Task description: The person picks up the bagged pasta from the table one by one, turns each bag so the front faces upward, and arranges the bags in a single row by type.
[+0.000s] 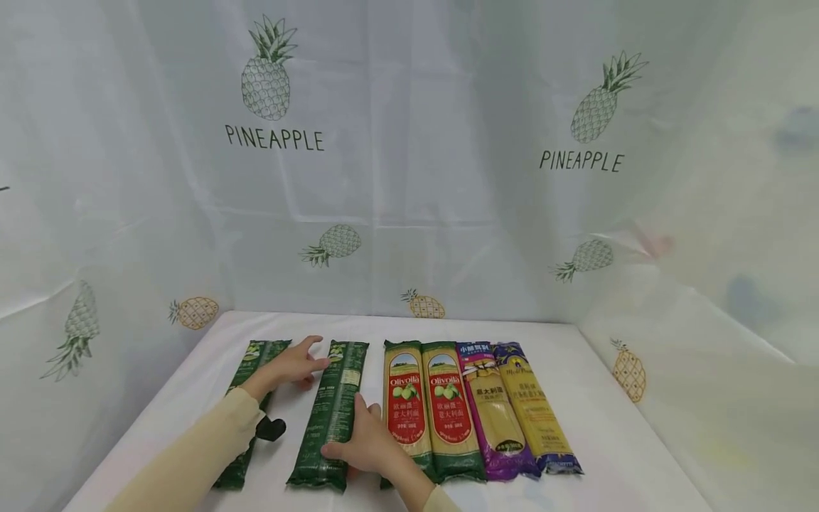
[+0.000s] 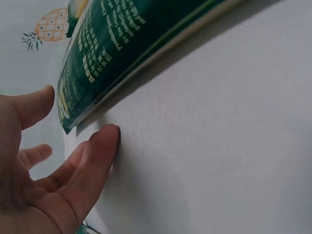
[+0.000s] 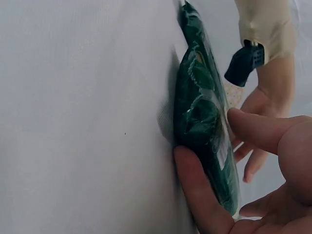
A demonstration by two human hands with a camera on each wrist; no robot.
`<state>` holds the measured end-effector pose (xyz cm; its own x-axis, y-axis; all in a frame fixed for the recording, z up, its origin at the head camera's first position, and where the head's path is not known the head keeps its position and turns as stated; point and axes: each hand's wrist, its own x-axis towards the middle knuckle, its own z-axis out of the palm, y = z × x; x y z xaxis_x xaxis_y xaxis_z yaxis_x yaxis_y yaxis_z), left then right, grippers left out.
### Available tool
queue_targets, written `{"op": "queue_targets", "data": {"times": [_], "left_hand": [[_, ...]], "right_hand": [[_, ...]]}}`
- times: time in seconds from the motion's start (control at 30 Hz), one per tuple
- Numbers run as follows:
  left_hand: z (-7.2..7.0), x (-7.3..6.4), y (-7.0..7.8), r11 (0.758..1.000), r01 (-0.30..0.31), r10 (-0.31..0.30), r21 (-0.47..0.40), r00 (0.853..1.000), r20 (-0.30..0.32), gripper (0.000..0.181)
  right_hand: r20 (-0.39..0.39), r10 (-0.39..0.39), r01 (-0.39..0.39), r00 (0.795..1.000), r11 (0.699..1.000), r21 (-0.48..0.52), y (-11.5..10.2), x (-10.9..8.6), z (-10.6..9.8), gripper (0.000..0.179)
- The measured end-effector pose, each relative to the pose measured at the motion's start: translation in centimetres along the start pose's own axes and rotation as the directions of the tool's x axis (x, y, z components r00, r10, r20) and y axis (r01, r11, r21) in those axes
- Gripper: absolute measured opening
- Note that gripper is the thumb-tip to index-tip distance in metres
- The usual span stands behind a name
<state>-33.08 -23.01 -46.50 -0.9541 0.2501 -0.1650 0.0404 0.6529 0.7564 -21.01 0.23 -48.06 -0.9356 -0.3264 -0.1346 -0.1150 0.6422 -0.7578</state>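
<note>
We're up at the head, set well back, looking forward and down over the white table (image 1: 608,427) to the curtain (image 1: 416,163). Now the left wrist: we're close, tilted, peering past the left hand (image 2: 53,197). Right wrist, low and tight on a green packet (image 3: 197,119), facing the left sleeve (image 3: 270,24); head shares both!

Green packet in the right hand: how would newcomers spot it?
On the white table, look left of the two red-labelled packets. There lies a dark green packet. Unlike its green neighbour by the left forearm, this one is held by the right hand.
</note>
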Motion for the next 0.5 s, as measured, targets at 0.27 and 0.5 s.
{"op": "queue_targets", "data": {"times": [0.27,0.5], "left_hand": [[0.8,1.0,1.1,0.999,0.033,-0.033,-0.003,0.999,0.005,0.089],[1.5,1.5,1.6,0.995,0.023,-0.024,0.098,1.000,0.013,0.083]], "right_hand": [[-0.001,0.017,-0.017,1.000,0.999,-0.045,0.2,0.7,0.3,0.112],[-0.005,0.006,-0.006,1.000,0.997,-0.071,-0.3,0.6,-0.1,0.107]]}}
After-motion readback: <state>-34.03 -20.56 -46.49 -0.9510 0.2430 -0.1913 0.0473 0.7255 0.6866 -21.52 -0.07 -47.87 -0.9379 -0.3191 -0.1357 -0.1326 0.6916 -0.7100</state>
